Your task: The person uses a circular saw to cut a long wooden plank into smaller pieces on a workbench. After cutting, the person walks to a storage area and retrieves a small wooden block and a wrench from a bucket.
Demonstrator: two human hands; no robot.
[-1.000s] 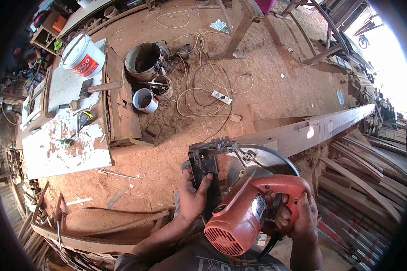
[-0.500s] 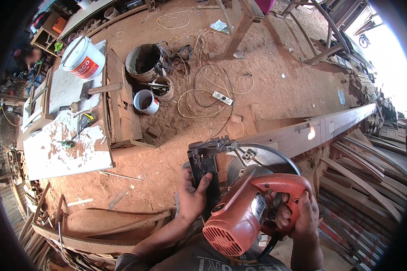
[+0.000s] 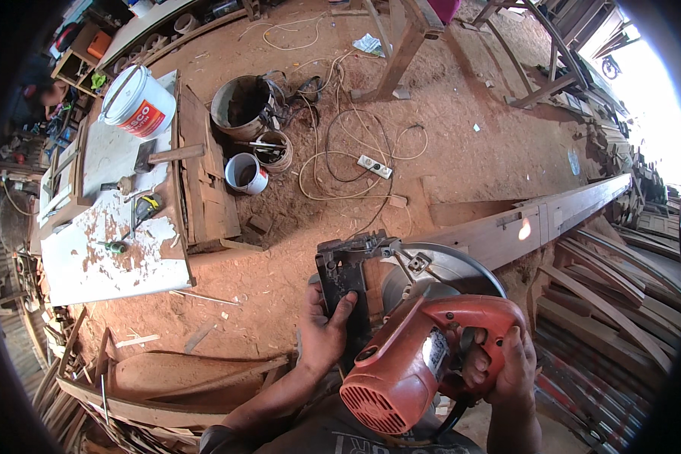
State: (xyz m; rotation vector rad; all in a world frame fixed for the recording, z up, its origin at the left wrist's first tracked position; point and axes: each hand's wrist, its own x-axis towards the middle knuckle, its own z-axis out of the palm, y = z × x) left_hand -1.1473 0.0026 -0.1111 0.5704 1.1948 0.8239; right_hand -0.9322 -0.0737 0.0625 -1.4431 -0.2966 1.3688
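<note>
A red circular saw (image 3: 401, 363) is held up in front of my body, its round metal blade (image 3: 473, 268) exposed on the far side. My right hand (image 3: 507, 367) wraps round the rear handle, fingers curled inside the loop by the trigger. My left hand (image 3: 324, 321) grips the black base plate (image 3: 340, 280) at its left edge, the thumb lying on top and the other fingers hidden beneath. Beyond the blade a long wooden beam (image 3: 499, 236) runs off to the right.
A white-topped workbench (image 3: 113, 265) at left carries a white bucket (image 3: 138, 102), a hammer (image 3: 170, 153) and a tape measure (image 3: 147, 204). Several buckets (image 3: 246, 172) stand beside it. Cables and a power strip (image 3: 374, 166) lie on the dirt floor. Timber (image 3: 620, 291) is piled at right.
The saw and both hands keep nearly the same pose. The surroundings have shifted very slightly in the view.
</note>
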